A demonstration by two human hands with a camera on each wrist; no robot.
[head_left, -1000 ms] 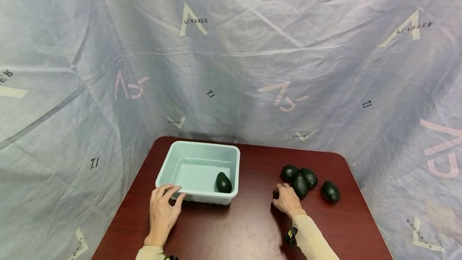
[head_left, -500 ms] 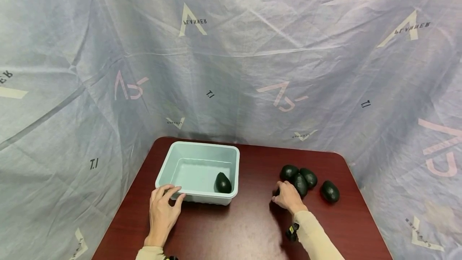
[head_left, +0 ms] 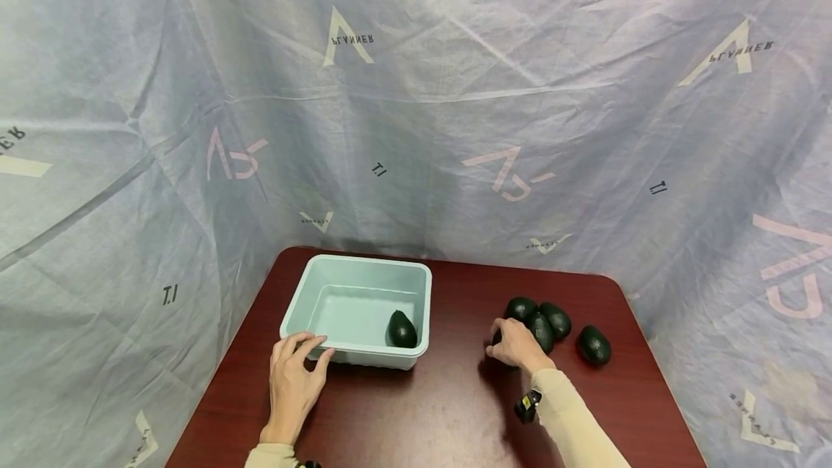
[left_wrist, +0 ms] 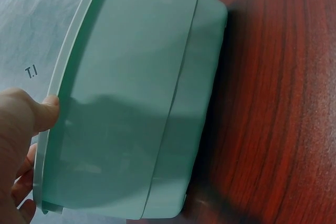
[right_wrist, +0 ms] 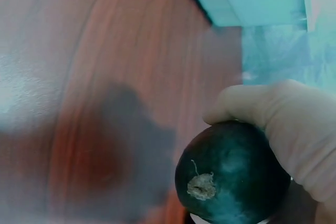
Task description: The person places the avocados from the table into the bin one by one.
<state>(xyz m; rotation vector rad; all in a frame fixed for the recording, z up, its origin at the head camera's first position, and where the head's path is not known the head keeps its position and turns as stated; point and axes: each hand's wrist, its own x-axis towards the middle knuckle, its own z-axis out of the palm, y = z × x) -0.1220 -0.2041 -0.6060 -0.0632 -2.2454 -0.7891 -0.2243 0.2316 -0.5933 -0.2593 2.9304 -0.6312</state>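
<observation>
My left hand (head_left: 295, 383) holds the front left rim of a pale green plastic tub (head_left: 372, 349). In the left wrist view the thumb (left_wrist: 50, 113) presses the rim from outside, with the fingers over the inner side. A dark green avocado (head_left: 403, 331) lies in the tub's front right corner. To the right, my right hand (head_left: 518, 347) grips another avocado (right_wrist: 231, 174), its stem end showing in the right wrist view. In the head view that fruit is mostly behind the hand.
Three avocados, one of them (head_left: 521, 308) at the back, cluster just beyond my right hand. A separate avocado (head_left: 594, 345) lies farther right. The dark red table (head_left: 429, 410) meets a hanging grey cloth (head_left: 416, 165) at its back and sides.
My right hand has shifted slightly up and left in the head view with its avocado. The left hand and the tub have stayed put.
</observation>
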